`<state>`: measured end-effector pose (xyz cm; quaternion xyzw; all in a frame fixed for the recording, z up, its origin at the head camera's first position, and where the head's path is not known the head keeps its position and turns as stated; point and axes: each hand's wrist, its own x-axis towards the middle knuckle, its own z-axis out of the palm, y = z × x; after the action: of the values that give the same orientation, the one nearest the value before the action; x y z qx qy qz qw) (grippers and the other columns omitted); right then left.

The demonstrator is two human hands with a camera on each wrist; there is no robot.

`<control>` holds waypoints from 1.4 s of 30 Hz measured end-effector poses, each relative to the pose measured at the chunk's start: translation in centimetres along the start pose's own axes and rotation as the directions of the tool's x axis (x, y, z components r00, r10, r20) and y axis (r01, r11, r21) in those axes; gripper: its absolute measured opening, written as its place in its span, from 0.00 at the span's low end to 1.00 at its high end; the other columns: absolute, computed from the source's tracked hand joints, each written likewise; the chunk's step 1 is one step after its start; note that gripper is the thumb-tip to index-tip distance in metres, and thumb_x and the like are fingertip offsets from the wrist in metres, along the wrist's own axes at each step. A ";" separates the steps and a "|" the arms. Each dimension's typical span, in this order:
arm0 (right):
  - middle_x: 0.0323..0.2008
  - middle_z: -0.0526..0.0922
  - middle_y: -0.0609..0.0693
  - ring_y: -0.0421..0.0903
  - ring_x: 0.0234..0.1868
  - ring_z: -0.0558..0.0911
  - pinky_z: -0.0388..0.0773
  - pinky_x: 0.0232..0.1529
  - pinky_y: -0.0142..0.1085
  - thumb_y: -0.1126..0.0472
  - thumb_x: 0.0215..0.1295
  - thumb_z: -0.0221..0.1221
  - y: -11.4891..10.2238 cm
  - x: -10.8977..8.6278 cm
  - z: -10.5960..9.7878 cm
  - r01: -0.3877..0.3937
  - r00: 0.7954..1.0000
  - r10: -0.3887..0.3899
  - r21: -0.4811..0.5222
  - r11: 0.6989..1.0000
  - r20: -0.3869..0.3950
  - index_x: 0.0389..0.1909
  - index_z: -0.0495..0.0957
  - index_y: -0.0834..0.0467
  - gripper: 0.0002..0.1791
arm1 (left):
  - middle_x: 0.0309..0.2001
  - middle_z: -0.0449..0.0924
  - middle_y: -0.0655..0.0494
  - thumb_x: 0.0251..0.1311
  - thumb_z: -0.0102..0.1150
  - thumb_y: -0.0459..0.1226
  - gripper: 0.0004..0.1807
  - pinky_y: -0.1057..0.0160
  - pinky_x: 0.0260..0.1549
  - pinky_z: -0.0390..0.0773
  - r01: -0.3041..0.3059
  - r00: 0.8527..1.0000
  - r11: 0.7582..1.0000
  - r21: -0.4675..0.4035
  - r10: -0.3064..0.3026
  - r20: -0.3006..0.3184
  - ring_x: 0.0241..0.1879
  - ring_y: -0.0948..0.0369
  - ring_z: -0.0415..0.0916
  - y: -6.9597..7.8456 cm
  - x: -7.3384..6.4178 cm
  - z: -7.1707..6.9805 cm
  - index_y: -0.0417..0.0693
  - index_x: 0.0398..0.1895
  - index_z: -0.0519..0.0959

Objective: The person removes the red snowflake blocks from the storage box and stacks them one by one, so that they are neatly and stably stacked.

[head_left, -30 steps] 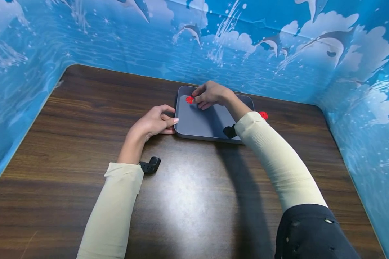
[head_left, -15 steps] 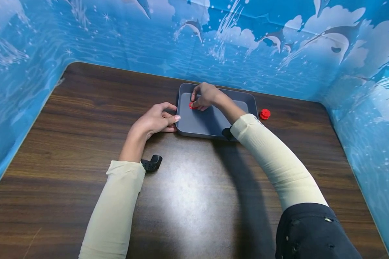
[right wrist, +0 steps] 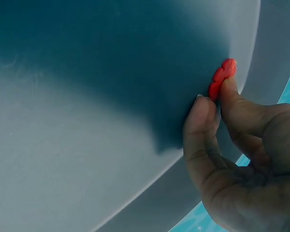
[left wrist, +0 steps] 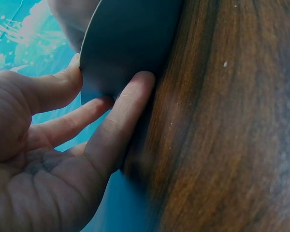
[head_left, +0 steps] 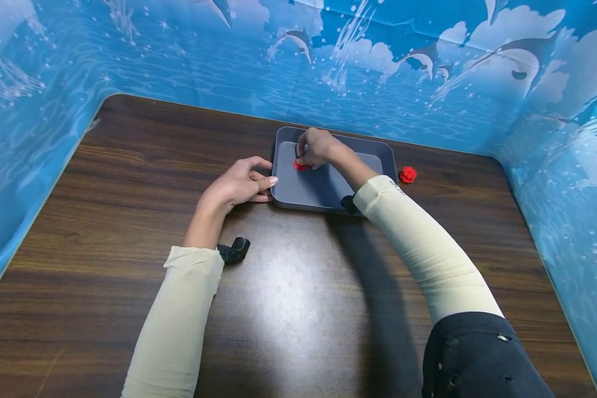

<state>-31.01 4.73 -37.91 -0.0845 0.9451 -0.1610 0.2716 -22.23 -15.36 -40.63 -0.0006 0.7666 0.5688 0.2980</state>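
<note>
My right hand [head_left: 318, 147] pinches a small red flower-shaped piece [head_left: 300, 165] between thumb and fingertips, low over the floor of a grey rectangular tray [head_left: 298, 190]. The right wrist view shows the red piece [right wrist: 222, 79] tilted on edge, its scalloped rim at the fingertips. My left hand [head_left: 239, 182] holds the tray at its left side. In the left wrist view, the thumb is on the rim of the tray [left wrist: 130, 43] and a finger lies against its outer wall.
Another red scalloped piece [head_left: 408, 174], thicker, perhaps a stack, sits on the dark wooden table [head_left: 129, 182] just right of the tray. Behind the table hangs a blue dolphin-print cloth [head_left: 229, 72], close to the tray's far side. My right forearm crosses the tray's right part.
My right hand has brought the red piece lower and slightly nearer within the tray. The left hand stays at the tray's side. The red piece outside the tray, partly hidden before, now shows whole.
</note>
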 end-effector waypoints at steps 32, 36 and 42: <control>0.37 0.79 0.52 0.41 0.36 0.87 0.91 0.54 0.38 0.62 0.83 0.55 2.9 -1.7 -3.7 -0.063 0.994 0.022 0.387 0.920 0.111 0.54 0.77 0.67 0.11 | 0.61 0.77 0.38 0.81 0.57 0.39 0.32 0.65 0.48 0.91 0.004 1.000 1.000 0.019 -0.004 0.004 0.43 0.57 0.85 0.3 0.0 0.1 0.47 0.83 0.62; 0.37 0.80 0.51 0.40 0.35 0.86 0.91 0.56 0.41 0.62 0.84 0.54 4.0 -2.8 -5.3 -0.068 0.995 0.035 0.387 0.920 0.092 0.54 0.75 0.65 0.10 | 0.63 0.76 0.37 0.82 0.56 0.40 0.32 0.65 0.48 0.91 -0.004 1.000 1.000 0.026 0.004 0.002 0.45 0.56 0.86 0.3 -0.1 -0.1 0.47 0.84 0.61; 0.35 0.83 0.50 0.38 0.32 0.88 0.93 0.48 0.37 0.61 0.84 0.54 7.0 -4.7 -8.0 -0.097 0.994 0.076 0.338 0.936 0.075 0.55 0.74 0.64 0.11 | 0.63 0.76 0.37 0.82 0.56 0.40 0.32 0.66 0.47 0.91 0.000 1.000 1.000 0.023 0.000 -0.001 0.44 0.57 0.86 0.0 0.0 -0.1 0.47 0.83 0.61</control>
<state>-31.86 14.52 -31.70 0.0008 0.8970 -0.3077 0.3174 -22.25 -15.42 -40.56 0.0025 0.7732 0.5600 0.2975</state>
